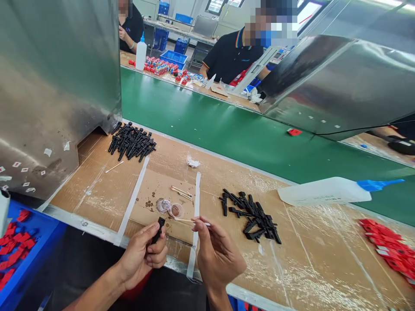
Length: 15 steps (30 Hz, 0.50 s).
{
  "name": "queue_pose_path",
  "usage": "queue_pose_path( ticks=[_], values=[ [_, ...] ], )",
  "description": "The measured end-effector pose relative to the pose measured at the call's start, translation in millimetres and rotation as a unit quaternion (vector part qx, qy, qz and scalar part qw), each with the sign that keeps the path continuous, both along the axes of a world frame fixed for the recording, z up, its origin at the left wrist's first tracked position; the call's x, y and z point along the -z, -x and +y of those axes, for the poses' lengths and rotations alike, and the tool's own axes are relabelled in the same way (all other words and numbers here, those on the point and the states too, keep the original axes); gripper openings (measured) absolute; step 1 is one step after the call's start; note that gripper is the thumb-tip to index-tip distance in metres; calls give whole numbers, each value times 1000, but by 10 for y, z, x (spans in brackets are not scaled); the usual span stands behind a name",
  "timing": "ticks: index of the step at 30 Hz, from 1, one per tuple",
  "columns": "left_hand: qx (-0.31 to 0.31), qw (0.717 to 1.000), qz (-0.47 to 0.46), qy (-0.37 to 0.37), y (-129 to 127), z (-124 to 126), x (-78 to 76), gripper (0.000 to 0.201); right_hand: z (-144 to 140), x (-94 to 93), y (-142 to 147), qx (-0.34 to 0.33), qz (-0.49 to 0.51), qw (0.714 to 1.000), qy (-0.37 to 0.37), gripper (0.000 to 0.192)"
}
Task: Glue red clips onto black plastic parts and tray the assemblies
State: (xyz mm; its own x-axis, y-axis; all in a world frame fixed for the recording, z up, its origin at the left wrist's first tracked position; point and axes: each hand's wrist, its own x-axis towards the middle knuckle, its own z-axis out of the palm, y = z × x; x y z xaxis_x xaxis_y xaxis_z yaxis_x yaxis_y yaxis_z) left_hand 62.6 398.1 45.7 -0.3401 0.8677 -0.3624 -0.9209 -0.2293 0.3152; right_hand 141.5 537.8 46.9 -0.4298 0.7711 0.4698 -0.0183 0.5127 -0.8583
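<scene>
My left hand [142,255] pinches a small black plastic part [159,229] upright near the bench's front edge. My right hand [215,255] holds a thin cotton swab [186,220] whose tip reaches toward a small clear cap of brownish paste [176,210]. A second clear cap [163,204] sits beside it on the cardboard sheet [155,185]. A loose pile of black parts [251,216] lies to the right of my right hand. Another, larger pile of black parts [132,145] lies at the back left.
A white squeeze bottle with a blue nozzle [327,191] lies on its side at the right. Red parts [389,250] lie far right and in a blue bin [19,250] at left. Metal housings flank a green conveyor belt [207,125]. Two people work across it.
</scene>
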Motion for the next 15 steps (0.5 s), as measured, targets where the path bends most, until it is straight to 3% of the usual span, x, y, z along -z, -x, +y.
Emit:
queue_pose_path(
  ticks=[6, 15],
  values=[
    [-1, 1000, -1, -2, 0, -4, 6, 24, -108, 14, -26, -100, -17, 991, -85, 32],
    [-2, 1000, -5, -6, 4, 7, 29, 25, -115, 9, 19, -132, -33, 982, -131, 42]
  ],
)
